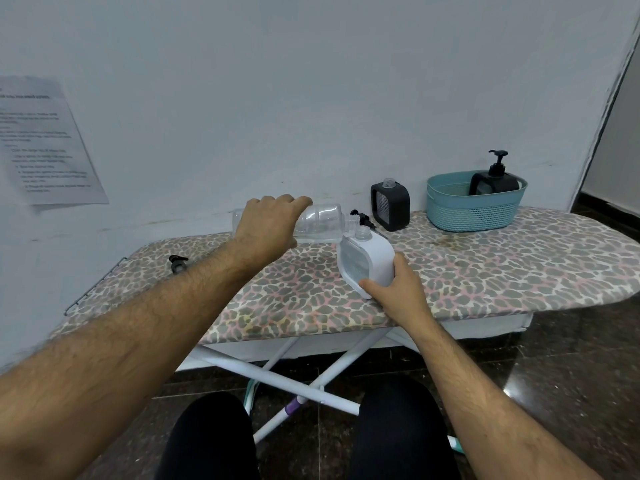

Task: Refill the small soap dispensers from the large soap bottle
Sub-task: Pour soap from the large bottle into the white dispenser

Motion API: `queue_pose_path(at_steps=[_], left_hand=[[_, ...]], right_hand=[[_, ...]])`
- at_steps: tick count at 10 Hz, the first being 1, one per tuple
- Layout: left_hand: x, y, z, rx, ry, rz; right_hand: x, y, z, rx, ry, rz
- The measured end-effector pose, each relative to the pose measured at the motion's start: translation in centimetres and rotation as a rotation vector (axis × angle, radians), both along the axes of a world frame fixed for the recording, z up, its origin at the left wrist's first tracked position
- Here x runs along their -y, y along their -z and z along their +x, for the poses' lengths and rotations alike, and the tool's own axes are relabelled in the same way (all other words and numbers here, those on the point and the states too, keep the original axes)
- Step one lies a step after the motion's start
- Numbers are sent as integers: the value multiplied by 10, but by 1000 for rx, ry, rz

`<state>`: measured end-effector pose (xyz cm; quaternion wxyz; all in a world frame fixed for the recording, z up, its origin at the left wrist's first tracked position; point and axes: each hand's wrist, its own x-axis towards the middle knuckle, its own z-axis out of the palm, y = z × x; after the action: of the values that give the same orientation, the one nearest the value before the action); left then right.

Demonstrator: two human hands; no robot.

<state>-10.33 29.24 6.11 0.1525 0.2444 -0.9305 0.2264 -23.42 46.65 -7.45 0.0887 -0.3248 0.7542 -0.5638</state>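
Observation:
My left hand [268, 223] grips a large clear bottle [323, 223] from above and holds it tipped on its side, its open neck just above the open mouth of a small white dispenser [370, 261]. My right hand [398, 289] holds that white dispenser by its lower right side, tilted on the ironing board [485, 271]. A black dispenser [390, 206] with no pump stands open behind it. Another black dispenser [493, 180] with its pump on sits in a teal basket [474, 209]. Whether liquid is flowing cannot be told.
A loose black pump [177, 263] lies at the board's left end, and another black pump [362, 218] lies behind the white dispenser. A wall runs close behind the board, with a paper sheet [41, 140] taped at left. My knees sit under the board's front edge.

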Motion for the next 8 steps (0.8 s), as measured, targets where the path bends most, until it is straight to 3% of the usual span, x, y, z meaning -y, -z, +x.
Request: queue_pose_path(at_steps=[8], left_hand=[[1,3,1,-19,7,9]], right_hand=[[0,0,0,-3,2,6]])
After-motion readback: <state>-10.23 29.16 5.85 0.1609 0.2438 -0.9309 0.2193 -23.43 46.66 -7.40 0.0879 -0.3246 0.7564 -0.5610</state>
